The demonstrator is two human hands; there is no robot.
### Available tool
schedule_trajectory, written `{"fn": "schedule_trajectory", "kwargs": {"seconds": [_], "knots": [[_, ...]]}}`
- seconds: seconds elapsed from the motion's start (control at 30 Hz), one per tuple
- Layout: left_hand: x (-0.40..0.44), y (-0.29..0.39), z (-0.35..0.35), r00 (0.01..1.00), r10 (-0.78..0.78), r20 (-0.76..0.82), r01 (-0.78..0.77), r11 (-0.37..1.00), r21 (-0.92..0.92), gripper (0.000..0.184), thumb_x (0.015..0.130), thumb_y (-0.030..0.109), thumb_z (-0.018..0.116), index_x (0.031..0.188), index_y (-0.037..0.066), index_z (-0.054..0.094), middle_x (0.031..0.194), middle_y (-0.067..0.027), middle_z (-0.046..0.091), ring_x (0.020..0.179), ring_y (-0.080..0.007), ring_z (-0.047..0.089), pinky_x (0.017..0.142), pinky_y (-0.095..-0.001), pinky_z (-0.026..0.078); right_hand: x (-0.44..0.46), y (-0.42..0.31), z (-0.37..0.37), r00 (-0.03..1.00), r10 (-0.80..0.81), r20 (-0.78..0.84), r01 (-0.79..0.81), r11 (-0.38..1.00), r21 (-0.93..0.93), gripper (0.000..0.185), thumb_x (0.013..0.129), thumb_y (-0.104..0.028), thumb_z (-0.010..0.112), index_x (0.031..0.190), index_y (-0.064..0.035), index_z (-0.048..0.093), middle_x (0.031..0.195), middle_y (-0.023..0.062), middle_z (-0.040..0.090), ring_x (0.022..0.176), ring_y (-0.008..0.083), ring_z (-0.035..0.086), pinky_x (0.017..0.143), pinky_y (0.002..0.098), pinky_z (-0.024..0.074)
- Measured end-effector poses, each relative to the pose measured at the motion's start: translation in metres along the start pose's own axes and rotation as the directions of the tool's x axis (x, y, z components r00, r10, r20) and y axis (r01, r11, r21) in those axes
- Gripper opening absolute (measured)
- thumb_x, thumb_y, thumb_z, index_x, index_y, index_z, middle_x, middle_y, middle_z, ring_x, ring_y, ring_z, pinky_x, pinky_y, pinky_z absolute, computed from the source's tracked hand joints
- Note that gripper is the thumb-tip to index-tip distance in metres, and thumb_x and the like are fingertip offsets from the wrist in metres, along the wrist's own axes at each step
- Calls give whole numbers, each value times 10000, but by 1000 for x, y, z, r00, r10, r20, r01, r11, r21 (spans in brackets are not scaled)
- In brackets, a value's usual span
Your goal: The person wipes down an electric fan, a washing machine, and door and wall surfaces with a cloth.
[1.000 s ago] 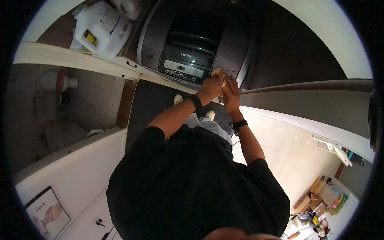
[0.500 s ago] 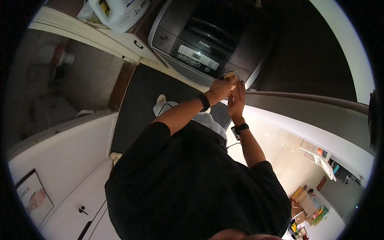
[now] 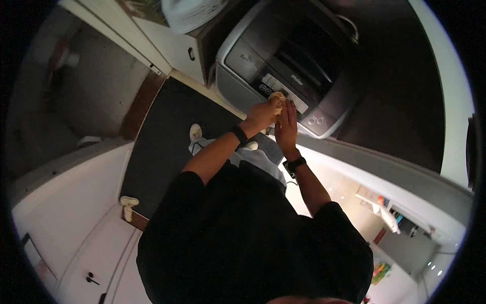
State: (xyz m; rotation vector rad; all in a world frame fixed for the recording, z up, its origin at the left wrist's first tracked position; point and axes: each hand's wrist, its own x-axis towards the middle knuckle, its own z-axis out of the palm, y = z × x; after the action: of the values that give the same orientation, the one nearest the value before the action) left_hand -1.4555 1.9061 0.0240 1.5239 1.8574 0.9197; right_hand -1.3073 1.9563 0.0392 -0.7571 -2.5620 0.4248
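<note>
A small tan, crumpled item [image 3: 277, 96] shows between my two hands, over the front edge of the washing machine [image 3: 243, 86]. My left hand [image 3: 261, 115], with a black band on its wrist, is closed around the item's left side. From the right, my right hand [image 3: 286, 124] presses against it with long, fairly straight fingers held together; its thumb is hidden. A dark watch [image 3: 293, 165] is on the right wrist. The hands cover the item's lower part, and I cannot make out what it is.
A white jug [image 3: 190, 12] stands on the cabinet [image 3: 169, 43] at upper left. Below lies a dark mat [image 3: 157, 137], with light shoes [image 3: 129, 201] at its lower-left edge. A dark surface [image 3: 400, 101] lies right of the machine, and a white door [image 3: 86, 243] is at lower left.
The view has turned and shifted, so the machine appears tilted and farther right. Both hands have moved from its front right corner to before its control panel, still on the tan item.
</note>
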Motion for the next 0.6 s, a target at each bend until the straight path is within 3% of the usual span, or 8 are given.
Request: {"fn": "schedule_trajectory", "kwargs": {"seconds": [0.07, 0.17, 0.2, 0.23, 0.27, 0.37, 0.5, 0.6], "knots": [[-6, 13, -45, 963, -233, 133, 238, 971, -30, 562, 882, 218, 652, 1323, 26, 361, 1197, -237, 580, 987, -375, 631, 802, -446, 527, 28, -14, 10, 998, -56, 12, 56, 998, 17, 558, 876, -2, 512, 1419, -27, 390, 1455, 221, 377, 1362, 436, 325, 1118, 523, 304], [-8, -28, -34, 967, -226, -115, 194, 951, -242, 526, 862, 188, 654, 1282, 25, 384, 1178, -255, 569, 1012, -400, 609, 819, -471, 511, 63, -32, 30, 990, -142, 11, 142, 989, -25, 487, 926, -69, 468, 1409, -37, 403, 1448, 187, 399, 1342, 420, 357, 1121, 527, 281], [-10, -42, -26, 950, -220, -222, 163, 955, -249, 516, 846, 167, 652, 1268, 23, 392, 1151, -257, 575, 999, -415, 606, 817, -481, 508, 74, -34, 42, 985, -170, 21, 171, 984, -41, 474, 935, -86, 459, 1404, -37, 408, 1444, 183, 407, 1335, 414, 367, 1120, 525, 279], [-13, -51, -16, 921, -205, -331, 126, 961, -245, 507, 830, 146, 651, 1253, 20, 401, 1124, -259, 581, 985, -430, 603, 815, -491, 504, 78, -33, 54, 972, -232, -20, 230, 971, -69, 500, 943, -207, 537, 1392, -26, 414, 1410, 202, 425, 1322, 409, 373, 1089, 546, 295], [-12, -61, -10, 880, -173, -442, 78, 971, -224, 499, 814, 125, 649, 1238, 18, 409, 1097, -261, 587, 971, -445, 600, 812, -501, 501, 75, -30, 68, 968, -234, -94, 228, 971, -70, 421, 946, -193, 498, 1344, -57, 487, 1383, 178, 474, 1292, 398, 419, 1094, 547, 288], [-17, -76, -6, 896, -212, -391, 35, 910, -414, 512, 757, 81, 643, 1212, -2, 425, 1063, -265, 584, 932, -474, 588, 811, -519, 493, 61, -24, 105, 946, -228, -232, 215, 973, -78, 427, 930, -249, 561, 1321, -81, 525, 1378, 164, 466, 1307, 399, 398, 1090, 574, 266], [-22, -103, 17, 852, -125, -508, -112, 905, -411, 465, 753, 110, 650, 1159, 13, 445, 893, -241, 627, 819, -429, 626, 715, -483, 513, 31, -12, 133, 951, -227, -212, 193, 966, -169, 411, 901, -247, 628, 1277, -90, 573, 1403, 148, 436, 1320, 406, 370, 1068, 579, 286], [-24, -123, 31, 895, -93, -437, -118, 895, -430, 409, 738, 105, 654, 1099, 18, 483, 910, -233, 629, 820, -440, 614, 708, -478, 512, 10, 14, 159, 922, -291, -256, 251, 952, -176, 363, 905, -259, 643, 1226, -94, 609, 1369, 135, 456, 1311, 397, 361, 1066, 556, 303]]}}
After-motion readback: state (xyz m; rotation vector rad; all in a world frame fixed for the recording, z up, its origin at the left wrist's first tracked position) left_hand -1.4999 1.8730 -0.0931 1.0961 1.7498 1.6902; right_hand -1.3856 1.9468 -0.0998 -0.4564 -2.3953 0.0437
